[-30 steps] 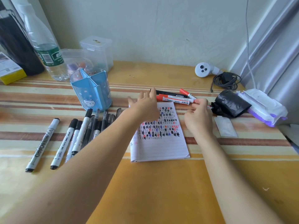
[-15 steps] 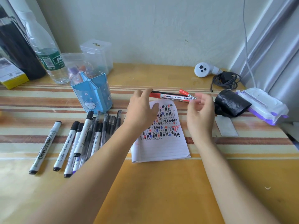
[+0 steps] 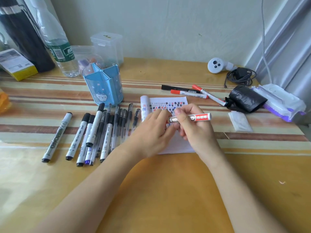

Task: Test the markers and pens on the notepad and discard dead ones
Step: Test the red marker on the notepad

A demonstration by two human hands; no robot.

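Likely light, stiff, slick red marker; my right hand curled round barrel, left hand pinched cap end.

Head view, down over table

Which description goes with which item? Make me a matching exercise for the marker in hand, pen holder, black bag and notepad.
1 marker in the right hand
2 blue pen holder
3 black bag
4 notepad

A beside the wipes pack
B partly under the left hand
C red and white label
D behind the pen row

Pairs: 1-C, 2-D, 3-A, 4-B
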